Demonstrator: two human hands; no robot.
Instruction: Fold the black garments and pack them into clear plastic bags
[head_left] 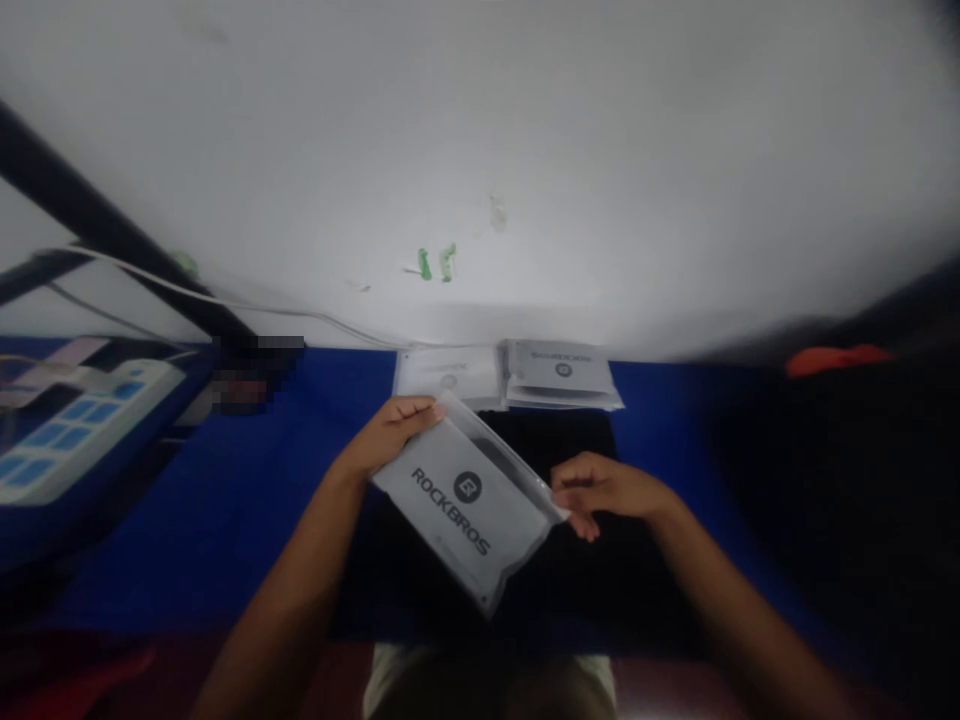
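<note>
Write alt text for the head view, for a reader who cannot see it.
The left hand and the right hand hold a grey ROCKBROS pouch by its ends over a blue table; more pouches lie near the white wall.

A: Wall?
B: One wall [525,120], white, plain; small green marks [435,263] low down.
A: Furniture?
B: Tabletop [225,480], blue covering. Black bar [112,240], slanting, left. White cable [225,300] along the wall foot. Power strip [82,420], far left. Light dim.
</note>
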